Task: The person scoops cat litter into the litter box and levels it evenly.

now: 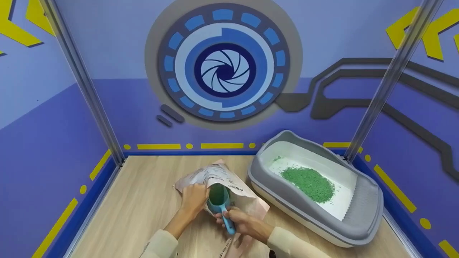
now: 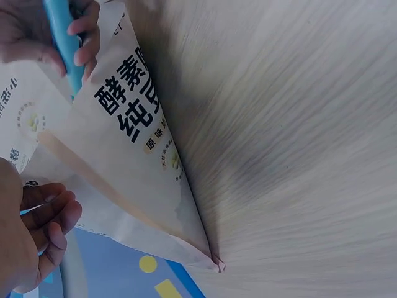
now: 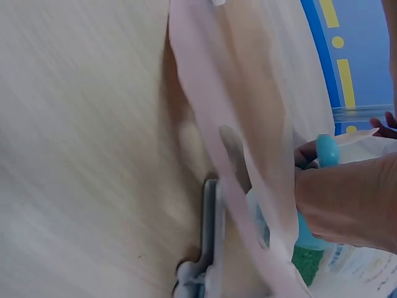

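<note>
The blue scoop (image 1: 219, 208) sits in the mouth of the paper bag (image 1: 231, 184), dark green showing in its bowl, handle towards five o'clock; the right hand (image 1: 238, 218) grips that handle; the left hand (image 1: 194, 199), at nine o'clock from the scoop, holds the bag's edge, fingers curled; at three o'clock from the bag, a grey-rimmed tray (image 1: 304, 208) bears green granules (image 1: 310, 184); bag and tray rest on a wooden table (image 1: 143, 200).
</note>
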Tool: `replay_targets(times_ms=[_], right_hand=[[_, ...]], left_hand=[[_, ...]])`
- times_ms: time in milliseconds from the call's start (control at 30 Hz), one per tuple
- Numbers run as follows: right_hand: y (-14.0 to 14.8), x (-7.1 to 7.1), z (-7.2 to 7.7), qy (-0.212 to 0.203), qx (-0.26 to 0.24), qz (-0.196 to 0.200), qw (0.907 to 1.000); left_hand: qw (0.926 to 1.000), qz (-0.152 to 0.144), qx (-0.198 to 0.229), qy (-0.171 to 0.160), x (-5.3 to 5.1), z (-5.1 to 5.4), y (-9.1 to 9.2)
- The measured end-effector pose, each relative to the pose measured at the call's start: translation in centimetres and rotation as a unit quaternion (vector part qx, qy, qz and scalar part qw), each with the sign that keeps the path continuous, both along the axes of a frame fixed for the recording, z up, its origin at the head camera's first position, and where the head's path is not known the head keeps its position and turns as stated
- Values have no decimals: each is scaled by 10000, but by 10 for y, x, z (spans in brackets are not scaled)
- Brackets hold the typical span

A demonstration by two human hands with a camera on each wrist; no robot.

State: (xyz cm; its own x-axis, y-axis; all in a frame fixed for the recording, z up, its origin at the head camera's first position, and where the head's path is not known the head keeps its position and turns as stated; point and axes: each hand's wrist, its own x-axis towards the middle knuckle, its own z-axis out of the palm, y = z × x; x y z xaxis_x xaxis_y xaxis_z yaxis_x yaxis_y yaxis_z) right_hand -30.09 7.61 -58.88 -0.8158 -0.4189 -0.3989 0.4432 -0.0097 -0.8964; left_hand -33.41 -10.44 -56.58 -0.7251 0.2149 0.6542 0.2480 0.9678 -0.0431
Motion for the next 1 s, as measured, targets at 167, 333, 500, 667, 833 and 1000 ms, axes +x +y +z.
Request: replay_targets(times_ms=[167, 333, 500, 667, 833, 1000], right_hand=[[16, 2, -2, -93, -431, 54, 9990], [28, 3, -3, 6, -447, -1, 9990], [35, 9, -3, 288, 440, -406, 9978], [44, 17, -1, 926, 929, -501, 9901], [59, 18, 13, 1382, 1361, -221, 9808], [80, 19, 40, 1713, 1995, 387, 9640]], left_hand=[[10000, 15, 1, 67, 0, 1, -1], [10000, -19, 54, 2, 1, 1, 0], [9998, -34, 122, -161, 1, 0, 0], [9994, -38, 181, -291, 1, -1, 1], [9996, -66, 204, -202, 1, 0, 1], [9996, -116, 243, -13, 2, 3, 1]])
